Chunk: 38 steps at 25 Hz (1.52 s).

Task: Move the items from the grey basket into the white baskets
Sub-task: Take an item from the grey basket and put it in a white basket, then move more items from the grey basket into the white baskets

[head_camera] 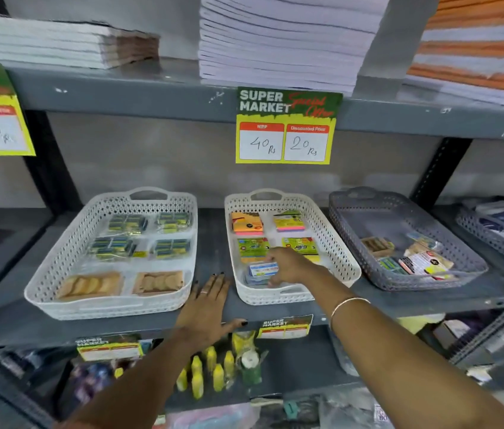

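Note:
The grey basket (353, 209) stands on the shelf at the right, with several small packets (418, 261) heaped in its near right corner. Two white baskets sit to its left. The middle white basket (328, 243) holds sticky-note packs. My right hand (291, 267) reaches into its near end, fingers closed on a small white and blue pack (263, 269) that rests on a low stack there. The left white basket (59, 264) holds rows of small dark packets and two tan packs. My left hand (207, 308) lies flat on the shelf between the white baskets, holding nothing.
A second grey basket (473, 230) with dark packets sits at the far right. A price sign (284, 125) hangs from the upper shelf, which carries paper stacks. Small yellow bottles (210, 370) stand on the shelf below. The shelf edge (59, 332) runs along the front.

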{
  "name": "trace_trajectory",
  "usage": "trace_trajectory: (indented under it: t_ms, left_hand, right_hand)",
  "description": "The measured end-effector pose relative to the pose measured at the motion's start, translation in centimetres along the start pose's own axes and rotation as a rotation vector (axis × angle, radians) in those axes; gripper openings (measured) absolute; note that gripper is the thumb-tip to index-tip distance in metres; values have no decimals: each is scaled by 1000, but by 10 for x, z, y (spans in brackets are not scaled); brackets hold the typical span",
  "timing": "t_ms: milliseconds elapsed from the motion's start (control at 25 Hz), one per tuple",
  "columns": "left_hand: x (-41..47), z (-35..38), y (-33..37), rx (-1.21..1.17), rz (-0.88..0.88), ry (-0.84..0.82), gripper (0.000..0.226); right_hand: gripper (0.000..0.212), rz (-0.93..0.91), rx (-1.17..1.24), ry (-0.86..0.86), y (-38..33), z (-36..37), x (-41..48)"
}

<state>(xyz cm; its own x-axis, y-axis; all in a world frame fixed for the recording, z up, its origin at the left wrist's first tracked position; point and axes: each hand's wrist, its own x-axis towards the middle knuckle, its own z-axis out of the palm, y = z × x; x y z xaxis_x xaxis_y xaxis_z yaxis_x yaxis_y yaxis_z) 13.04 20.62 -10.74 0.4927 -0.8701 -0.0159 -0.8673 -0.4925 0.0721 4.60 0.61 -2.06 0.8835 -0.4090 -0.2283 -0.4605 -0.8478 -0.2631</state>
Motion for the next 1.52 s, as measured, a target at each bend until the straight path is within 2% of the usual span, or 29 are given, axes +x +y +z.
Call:
trace_trajectory:
  t_ms: [160, 400, 480, 560, 640, 720, 800, 880, 960, 1120, 1280, 1520]
  left_hand:
    - [2, 4, -4, -7, 9, 26, 100]
    - [1, 3, -2, 6, -8, 40, 100]
    - [-2, -1, -1, -31, -6, 48, 98]
    - [-6, -6, 1, -174, 2, 111, 95]
    - [-9, -18, 6, -387, -27, 246, 97]
    - [0, -37, 16, -481, -19, 397, 100]
    - [22, -60, 36, -469, 75, 480, 95]
    - [48, -80, 69, -381, 210, 436, 93]
    - [71, -87, 109, -246, 354, 335, 87]
    - [106, -76, 186, -22, 592, 143, 85]
    - [134, -66, 226, 49, 636, 58, 84]
    - [148, -55, 240, 46, 581, 10, 79]
  right_hand:
    - [76, -71, -92, -26, -9, -1, -1]
    - [70, -77, -75, -20, -16, 4, -1]
    - [73, -78, -31, -50, -13, -2, -3]
    - [71, -49, 97, -20, -8, -12, -6]
    - [55, -4, 251, 133, 1, -29, -9]
    - [38, 61, 310, 357, 19, -50, -13]
    - [25, 142, 327, 546, 49, -72, -20]
    - [22, 250, 309, 634, 87, -87, -29]
    - [23, 350, 200, 598, 131, -93, -37]
    - [33, 496, 12, 370, 199, -80, -51]
    - [42, 496, -20, 181, 227, -58, -52]
    - [53, 539, -74, 56, 235, -42, -40]
